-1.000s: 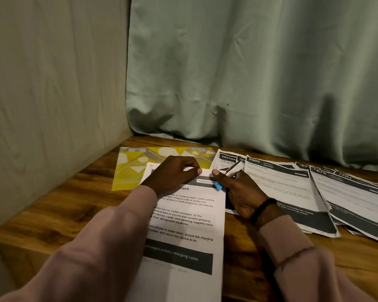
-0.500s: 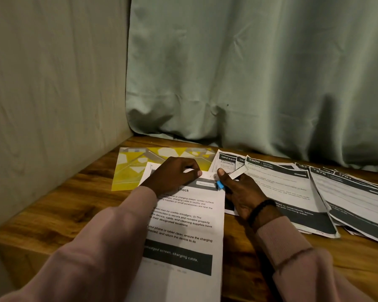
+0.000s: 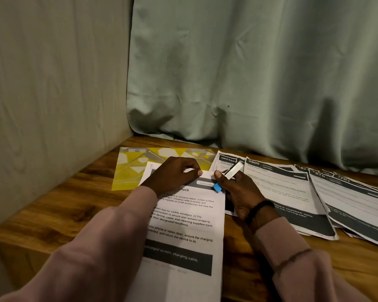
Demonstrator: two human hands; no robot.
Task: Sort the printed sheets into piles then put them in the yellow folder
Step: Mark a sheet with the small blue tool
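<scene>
A printed sheet [image 3: 190,223] headed "Check" lies on the wooden table in front of me, its top overlapping the yellow folder [image 3: 138,162] at the back left. My left hand [image 3: 175,173] rests on the sheet's top with curled fingers, thumb and forefinger pinching its upper edge. Beside it, my right hand [image 3: 238,190] grips a small white block [image 3: 234,170] between fingers and thumb. A blue tab [image 3: 217,188] sticks out at the sheet's right edge, just under that thumb. More printed sheets [image 3: 277,188] fan out to the right.
The table [image 3: 63,205] sits in a corner, with a pale wall on the left and a green curtain [image 3: 249,83] hanging behind. Overlapping sheets [image 3: 354,199] reach the right edge of view. The table's front left edge is close to me.
My right hand shifted slightly at the sheet's top right edge, and the white block tilted a little. My left hand and the sheets stay where they were.
</scene>
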